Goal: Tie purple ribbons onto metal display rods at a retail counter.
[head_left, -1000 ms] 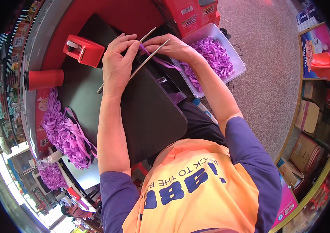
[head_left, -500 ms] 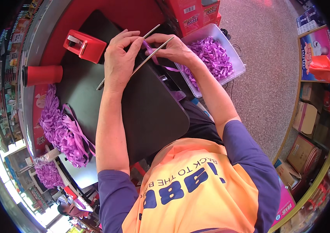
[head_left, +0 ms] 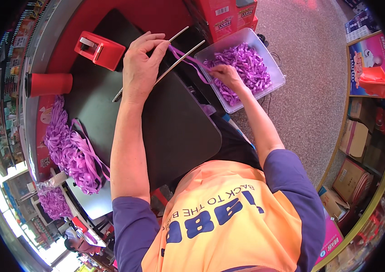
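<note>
My left hand (head_left: pixel 141 65) is closed over the dark tabletop, with two long thin metal rods (head_left: pixel 179 61) like large tweezers running past its fingers and under the wrist. Their tips spread apart toward the upper right. A narrow purple ribbon (head_left: pixel 190 61) stretches from the left fingertips toward the bin. Over the bin's near left side, my right hand (head_left: pixel 227 76) has its fingers pinched together at the ribbon. Beneath it the translucent white plastic bin (head_left: pixel 279 80) holds a heap of short folded purple ribbon pieces (head_left: pixel 249 63).
The dark tabletop (head_left: pixel 179 140) carries a red tape dispenser (head_left: pixel 99 51) and a red cup (head_left: pixel 49 85). Long purple ribbon (head_left: pixel 77 154) hangs in a tangle at the left edge. Red boxes (head_left: pixel 222 18) stand behind the bin; shelves (head_left: pixel 355 136) line the right.
My right hand has moved right and slightly down, away from the metal rods and over the bin, drawing the ribbon out. My left hand has stayed nearly in place.
</note>
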Demonstrator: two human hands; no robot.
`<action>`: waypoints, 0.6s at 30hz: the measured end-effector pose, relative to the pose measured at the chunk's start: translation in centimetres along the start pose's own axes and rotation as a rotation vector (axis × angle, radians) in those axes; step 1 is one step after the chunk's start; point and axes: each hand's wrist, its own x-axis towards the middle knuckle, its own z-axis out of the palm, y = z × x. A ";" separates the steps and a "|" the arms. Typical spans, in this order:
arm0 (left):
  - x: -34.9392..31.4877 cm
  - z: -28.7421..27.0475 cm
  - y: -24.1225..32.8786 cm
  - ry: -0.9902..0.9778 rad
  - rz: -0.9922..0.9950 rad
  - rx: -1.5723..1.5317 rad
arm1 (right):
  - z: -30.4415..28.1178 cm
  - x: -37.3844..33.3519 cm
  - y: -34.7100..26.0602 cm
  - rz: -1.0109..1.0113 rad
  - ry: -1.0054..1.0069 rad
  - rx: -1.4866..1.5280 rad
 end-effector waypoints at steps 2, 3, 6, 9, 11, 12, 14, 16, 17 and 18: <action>0.0 0.0 0.0 0.000 0.001 0.004 | 0.3 -1.4 2.7 0.020 0.027 -0.004; 0.0 0.0 0.0 0.000 0.000 0.004 | 0.5 -2.0 3.7 0.065 0.040 -0.039; 0.0 0.0 0.0 0.001 -0.002 0.003 | 1.1 -3.5 4.9 0.243 0.023 0.389; 0.0 0.0 0.0 -0.003 -0.009 -0.004 | 1.8 -4.0 4.0 0.271 0.054 0.548; 0.0 0.1 0.0 -0.003 -0.020 -0.011 | 2.2 -3.7 2.7 0.323 0.085 0.909; 0.0 0.0 0.0 -0.003 -0.015 -0.010 | 2.4 -3.4 2.0 0.325 0.110 1.061; 0.0 0.0 0.0 -0.003 -0.017 -0.007 | 2.4 -2.8 0.7 0.305 0.143 1.279; 0.0 0.1 0.1 0.003 -0.013 -0.015 | 2.2 -2.4 -0.3 0.304 0.142 1.380; 0.0 0.1 0.1 0.006 -0.014 -0.020 | 2.1 -2.3 -0.8 0.318 0.150 1.427; 0.0 0.0 0.0 0.006 -0.007 -0.017 | 1.9 -2.3 -1.1 0.286 0.126 1.456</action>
